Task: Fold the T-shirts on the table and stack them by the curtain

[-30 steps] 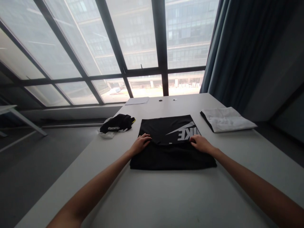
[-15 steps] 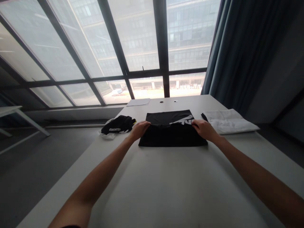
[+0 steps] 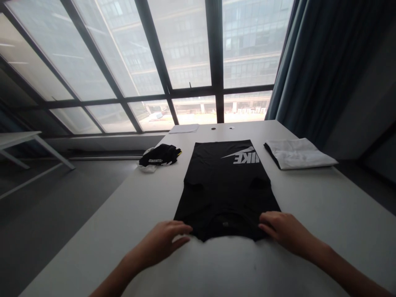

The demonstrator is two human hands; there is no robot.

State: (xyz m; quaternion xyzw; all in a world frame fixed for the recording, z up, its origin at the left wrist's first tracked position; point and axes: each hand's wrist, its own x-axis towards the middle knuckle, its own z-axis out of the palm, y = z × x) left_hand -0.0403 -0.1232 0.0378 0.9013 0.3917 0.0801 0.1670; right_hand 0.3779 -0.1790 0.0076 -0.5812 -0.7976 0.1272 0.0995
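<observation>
A black T-shirt (image 3: 222, 181) with a white logo print lies spread flat on the white table (image 3: 148, 206), its neckline toward me. At the shirt's near left corner is my left hand (image 3: 165, 239), open, its fingertips at the cloth's edge and the thumb apart from the fingers. My right hand (image 3: 284, 229) rests on the near right corner. Its fingers and thumb lie over the black cloth with a small gap between them.
A folded white garment (image 3: 300, 152) with a dark edge lies on the right. To the left sits a crumpled black garment (image 3: 161, 155) on clear plastic. White sheets (image 3: 184, 128) lie at the far edge, before tall windows. A blue curtain (image 3: 300, 82) hangs at the right.
The near part of the T-shirt, folded over before, has been brought down toward me, so the shirt now lies at full length. Both hands have come closer, and the left thumb has parted from the fingers.
</observation>
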